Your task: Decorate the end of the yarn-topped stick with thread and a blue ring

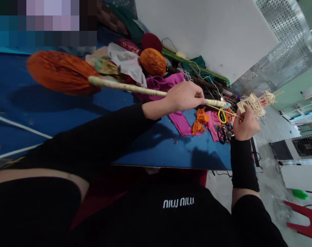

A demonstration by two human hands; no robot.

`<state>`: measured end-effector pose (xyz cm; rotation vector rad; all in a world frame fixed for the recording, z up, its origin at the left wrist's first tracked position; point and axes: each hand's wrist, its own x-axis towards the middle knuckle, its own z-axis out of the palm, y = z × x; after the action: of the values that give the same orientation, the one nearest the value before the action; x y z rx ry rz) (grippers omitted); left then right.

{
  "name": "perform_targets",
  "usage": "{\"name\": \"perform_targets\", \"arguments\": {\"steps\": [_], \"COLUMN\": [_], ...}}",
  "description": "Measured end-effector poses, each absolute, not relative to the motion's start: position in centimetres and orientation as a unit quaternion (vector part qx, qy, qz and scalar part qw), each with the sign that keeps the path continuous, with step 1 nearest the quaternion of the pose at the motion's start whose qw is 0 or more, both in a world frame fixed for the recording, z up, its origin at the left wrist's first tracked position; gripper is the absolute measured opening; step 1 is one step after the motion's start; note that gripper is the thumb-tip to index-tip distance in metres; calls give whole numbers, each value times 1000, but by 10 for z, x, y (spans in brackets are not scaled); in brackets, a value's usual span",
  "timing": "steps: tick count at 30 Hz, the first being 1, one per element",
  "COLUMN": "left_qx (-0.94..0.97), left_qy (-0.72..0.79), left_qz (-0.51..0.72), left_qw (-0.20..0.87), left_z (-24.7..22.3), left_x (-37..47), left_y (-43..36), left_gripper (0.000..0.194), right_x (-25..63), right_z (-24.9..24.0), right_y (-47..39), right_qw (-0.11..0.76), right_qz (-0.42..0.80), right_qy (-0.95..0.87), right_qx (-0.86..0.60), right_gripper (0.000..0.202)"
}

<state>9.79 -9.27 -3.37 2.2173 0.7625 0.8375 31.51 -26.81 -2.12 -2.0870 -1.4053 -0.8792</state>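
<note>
My left hand [185, 96] is closed around a thin stick wrapped in pale yellow and white striped material [130, 86]. At the stick's left end is a large rounded head covered in gathered orange cloth [64, 72]. My right hand [245, 125] is pinched closed at a bundled structure of thin pale sticks [252, 104]; its exact grip is partly hidden. A thin pale strand runs between the two hands. Near the stick's right end lie yellow-handled scissors [222, 116]. Below it are orange cloth [200, 121] and pink cloth [214, 124].
On the blue tabletop [145, 144], magenta cloth [180, 123], white cloth [126, 61] and another orange cloth-covered head [153, 61] lie behind the stick. A long green pole [175, 57] lies at the back. On the floor at right is a red stool [305, 219].
</note>
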Motion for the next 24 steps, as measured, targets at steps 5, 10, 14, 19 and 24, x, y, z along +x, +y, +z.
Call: {"name": "perform_targets", "arguments": {"steps": [5,10,14,19,24], "left_qx": [818,812,813,811,834], "left_qy": [273,251,240,235,174], "left_qz": [369,383,383,391,321], "left_qw": [347,362,368,366,415], "left_z": [-21,-15,-18,-22,-22], "left_x": [88,85,85,86,85], "left_y": [-95,-105,-108,-105,-95], "left_gripper": [19,21,22,24,24], "right_x": [331,308,261,219,213], "right_z": [-27,-60,-67,-71,-80], "right_y": [-283,-263,-229,-207,-213], "right_qw": [223,503,506,621,700], "right_qz": [91,-254,-71,260,277], "right_qy": [-693,-430,-576,-479,-395], "right_qx": [-679,-705,-638,-563,-526], "right_gripper": [40,33,29,40,45]}}
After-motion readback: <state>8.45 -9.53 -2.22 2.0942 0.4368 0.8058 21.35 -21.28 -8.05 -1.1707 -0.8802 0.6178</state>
